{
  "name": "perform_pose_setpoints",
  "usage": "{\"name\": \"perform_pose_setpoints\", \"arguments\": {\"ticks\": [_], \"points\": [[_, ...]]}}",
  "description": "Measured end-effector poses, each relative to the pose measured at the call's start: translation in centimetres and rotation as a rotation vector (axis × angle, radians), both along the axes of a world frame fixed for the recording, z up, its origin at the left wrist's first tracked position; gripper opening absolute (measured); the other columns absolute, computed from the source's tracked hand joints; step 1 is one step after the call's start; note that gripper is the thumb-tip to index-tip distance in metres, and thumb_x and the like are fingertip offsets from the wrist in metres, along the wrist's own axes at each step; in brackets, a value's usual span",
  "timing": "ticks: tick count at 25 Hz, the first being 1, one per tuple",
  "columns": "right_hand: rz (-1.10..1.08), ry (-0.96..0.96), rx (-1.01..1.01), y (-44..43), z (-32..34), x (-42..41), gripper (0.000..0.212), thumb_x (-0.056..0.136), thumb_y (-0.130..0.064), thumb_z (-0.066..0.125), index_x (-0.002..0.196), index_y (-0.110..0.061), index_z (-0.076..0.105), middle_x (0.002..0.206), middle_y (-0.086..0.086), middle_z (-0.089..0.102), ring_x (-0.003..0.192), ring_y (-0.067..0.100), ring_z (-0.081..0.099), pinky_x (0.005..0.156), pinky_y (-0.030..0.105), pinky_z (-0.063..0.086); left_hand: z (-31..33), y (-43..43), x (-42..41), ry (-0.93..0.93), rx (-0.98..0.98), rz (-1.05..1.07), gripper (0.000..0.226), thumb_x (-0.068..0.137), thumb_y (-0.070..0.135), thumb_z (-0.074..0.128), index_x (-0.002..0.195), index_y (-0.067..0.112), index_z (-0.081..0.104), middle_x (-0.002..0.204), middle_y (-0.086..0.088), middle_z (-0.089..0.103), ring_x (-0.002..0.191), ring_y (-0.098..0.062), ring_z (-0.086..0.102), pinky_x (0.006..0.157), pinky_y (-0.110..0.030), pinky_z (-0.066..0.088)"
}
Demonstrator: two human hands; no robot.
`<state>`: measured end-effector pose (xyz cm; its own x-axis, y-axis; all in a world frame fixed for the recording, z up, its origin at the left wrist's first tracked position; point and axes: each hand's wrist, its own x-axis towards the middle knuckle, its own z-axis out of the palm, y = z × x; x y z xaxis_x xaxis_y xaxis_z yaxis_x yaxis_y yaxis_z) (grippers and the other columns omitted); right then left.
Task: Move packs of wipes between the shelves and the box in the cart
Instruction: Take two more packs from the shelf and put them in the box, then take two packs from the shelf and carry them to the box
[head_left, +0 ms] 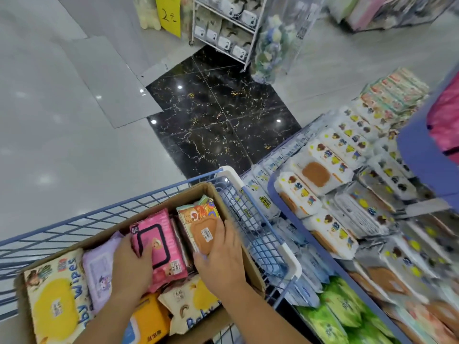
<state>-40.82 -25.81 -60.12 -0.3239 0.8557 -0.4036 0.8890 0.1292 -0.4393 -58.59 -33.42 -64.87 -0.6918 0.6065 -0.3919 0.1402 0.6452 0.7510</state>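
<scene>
Grey glossy floor tiles (62, 135) fill the upper left, with a patch of black marble tiles (223, 115) meeting them beyond the cart. Purple-edged shelves (347, 219) run down the right side, stacked with white packs of wipes (320, 177) with brown lids, and green packs (347, 309) lower down. A blue wire cart (250, 219) with white corner bumpers stands just beside the shelves. Inside it sits an open cardboard box (196, 192), crowded with packs standing and lying side by side.

At the box's left lies a large yellow baby wipes pack (54, 301), next to a lilac pack (99, 271). A yellow-orange pack (149, 321) and a cream pack (191, 304) lie at the near edge.

Both hands are down in the box. The left hand (134, 264) is wrapped around the near left edge of a pink pack (159, 249) with a black-framed lid, thumb on its face, fingers hidden behind it, so it appears to be gripping. The right hand (221, 252) lies over the near end of a bear-printed pack (201, 224) with a brown lid, fingers curled over its right side against the box wall, gripping it. The two packs stand side by side, separated by thin packs between them.
</scene>
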Motion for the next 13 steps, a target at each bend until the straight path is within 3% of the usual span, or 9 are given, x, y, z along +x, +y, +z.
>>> {"name": "perform_pose_setpoints", "arguments": {"ticks": [2, 4, 6, 7, 10, 13], "points": [[-0.014, 0.086, 0.013, -0.2, 2.0, 1.0, 0.088, 0.096, -0.051, 0.052, 0.160, -0.019, 0.000, 0.166, 0.005, 0.011, 0.154, 0.024, 0.008, 0.126, 0.037, 0.007, 2.1, 0.0, 0.2, 0.033, 0.034, -0.067, 0.017, 0.097, 0.013, 0.063, 0.114, 0.015, 0.062, 0.101, -0.006, 0.070, 0.094, -0.028, 0.065, 0.076, -0.039, 0.049], [-0.045, 0.171, 0.003, -0.3, 4.0, 2.8, 0.084, 0.096, -0.049, 0.052, 0.159, -0.022, 0.004, 0.164, 0.001, 0.015, 0.153, 0.022, 0.012, 0.125, 0.040, 0.014, 4.2, -0.4, 1.3, 0.033, 0.025, -0.173, 0.021, 0.095, 0.023, 0.063, 0.116, 0.020, 0.062, 0.104, -0.003, 0.071, 0.096, -0.027, 0.067, 0.076, -0.041, 0.052], [-0.110, 0.259, -0.052, -0.3, 5.8, 5.4, 0.082, 0.095, -0.051, 0.052, 0.159, -0.029, 0.006, 0.164, -0.006, 0.015, 0.152, 0.017, 0.016, 0.124, 0.042, 0.023, 6.0, -0.9, 2.6, 0.004, -0.056, -0.280, 0.050, 0.092, 0.038, 0.066, 0.136, 0.020, 0.054, 0.131, -0.008, 0.066, 0.115, -0.030, 0.064, 0.092, -0.046, 0.053], [-0.149, 0.310, -0.099, -0.2, 6.6, 7.0, 0.080, 0.096, -0.053, 0.051, 0.159, -0.033, 0.006, 0.165, -0.010, 0.015, 0.152, 0.015, 0.017, 0.123, 0.043, 0.025, 7.0, -1.1, 3.6, -0.044, -0.082, -0.315, 0.059, 0.092, 0.036, 0.070, 0.145, 0.022, 0.048, 0.145, -0.009, 0.056, 0.128, -0.030, 0.057, 0.101, -0.045, 0.049], [-0.245, 0.437, -0.192, 0.0, 9.7, 13.0, 0.075, 0.098, -0.055, 0.051, 0.159, -0.041, 0.010, 0.165, -0.017, 0.016, 0.152, 0.008, 0.016, 0.124, 0.041, 0.023, 10.3, -0.9, 7.1, -0.187, 0.011, -0.450, 0.061, 0.088, 0.022, 0.079, 0.138, 0.031, 0.046, 0.150, -0.006, 0.050, 0.137, -0.029, 0.049, 0.103, -0.037, 0.042], [-0.338, 0.552, -0.167, -0.5, 13.5, 19.4, 0.067, 0.098, -0.056, 0.052, 0.156, -0.044, 0.019, 0.161, -0.022, 0.020, 0.147, 0.003, 0.023, 0.118, 0.035, 0.030, 15.5, 0.3, 11.7, -0.218, 0.048, -0.573, 0.078, 0.069, 0.053, 0.077, 0.138, 0.035, 0.044, 0.145, 0.001, 0.053, 0.130, -0.023, 0.053, 0.099, -0.035, 0.043]]}}
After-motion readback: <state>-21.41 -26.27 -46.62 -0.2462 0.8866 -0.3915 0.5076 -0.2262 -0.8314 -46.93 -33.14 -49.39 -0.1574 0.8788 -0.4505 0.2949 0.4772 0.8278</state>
